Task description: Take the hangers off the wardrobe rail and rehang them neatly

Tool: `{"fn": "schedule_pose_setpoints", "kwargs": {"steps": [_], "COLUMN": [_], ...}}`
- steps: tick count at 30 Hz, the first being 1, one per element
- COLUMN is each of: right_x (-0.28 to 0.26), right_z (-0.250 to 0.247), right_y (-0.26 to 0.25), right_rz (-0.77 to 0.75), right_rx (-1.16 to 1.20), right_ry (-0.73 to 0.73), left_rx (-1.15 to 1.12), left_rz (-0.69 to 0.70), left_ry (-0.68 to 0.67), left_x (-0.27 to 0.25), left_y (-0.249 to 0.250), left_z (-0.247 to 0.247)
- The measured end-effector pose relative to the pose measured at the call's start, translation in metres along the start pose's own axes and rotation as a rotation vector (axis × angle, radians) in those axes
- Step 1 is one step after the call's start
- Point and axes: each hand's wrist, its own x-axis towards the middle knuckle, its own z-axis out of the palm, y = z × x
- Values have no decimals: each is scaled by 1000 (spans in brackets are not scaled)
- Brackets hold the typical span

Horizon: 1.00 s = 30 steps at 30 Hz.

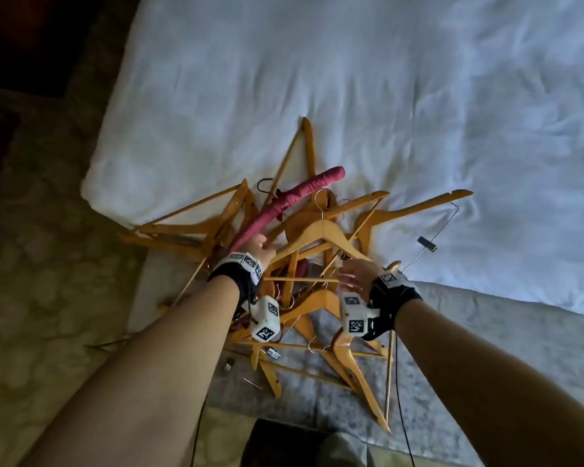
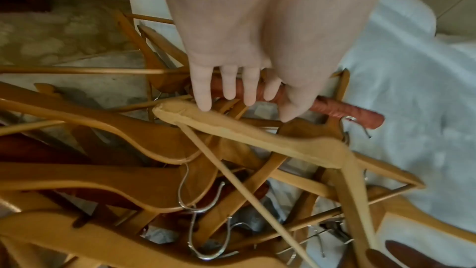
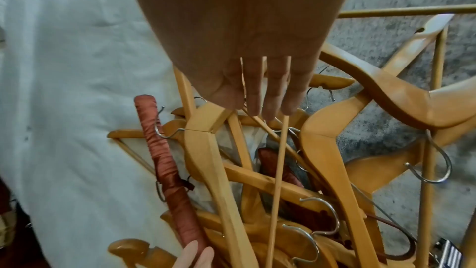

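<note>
A: What lay nearest, under the wrists?

B: A tangled pile of wooden hangers [image 1: 321, 291] sat on a grey bench top [image 1: 469, 358] and spilled onward over the edge of the white bedding [image 1: 351, 96]. Metal hooks [image 2: 190, 197] poked out of the heap below the left palm.

A: And the left hand [image 1: 262, 247]?

B: It reached into the left part of the pile. In its wrist view the fingers [image 2: 203, 93] were straight and slightly spread, lying across the red padded hanger [image 1: 294, 200], with the thumb on the other side of that padded arm. They were not curled round it. The index fingertip touched the end of a pale wooden hanger [image 2: 257, 136] just below the fingers.

A: The right hand [image 1: 354, 274]?

B: It hovered to the right, over the middle of the heap. Its fingers [image 3: 273, 93] were straight and close together, holding nothing. A thin wooden crossbar [image 3: 278, 170] ran from just beyond the fingertips away into the pile, and a hanger's angled neck [image 3: 203, 123] lay beside the thumb. Whether the fingertips touched wood I could not tell.

A: Farther out?

B: The red hanger's far end pointed past the left fingers onto the bedding. Beyond the right fingers a wire clip hanger [image 1: 432, 237] lay on the white cover. Patterned carpet [image 1: 41, 230] showed left of the bed.
</note>
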Motion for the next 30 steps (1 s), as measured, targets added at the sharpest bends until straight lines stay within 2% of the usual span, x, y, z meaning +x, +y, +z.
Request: {"fn": "schedule_pose_setpoints", "kwargs": {"steps": [7, 10, 13, 17, 21, 26, 30], "right_x": [52, 56, 62, 64, 51, 51, 3], "right_z": [12, 19, 23, 24, 22, 12, 28], "right_y": [9, 13, 19, 26, 25, 46, 18], "right_rz": [105, 137, 156, 168, 144, 162, 70], "right_rx": [-130, -117, -59, 10, 54, 107, 197], "right_ry": [-71, -99, -76, -77, -46, -62, -99], "left_rx": [296, 390, 530, 692, 708, 676, 612], "left_rz": [-111, -81, -26, -23, 32, 153, 166], "left_ry": [-236, -240, -185, -249, -320, -285, -263], "left_x": [51, 47, 41, 30, 15, -17, -42], "left_y": [-26, -21, -13, 0, 12, 18, 9], "left_z": [31, 32, 32, 30, 18, -5, -30]}}
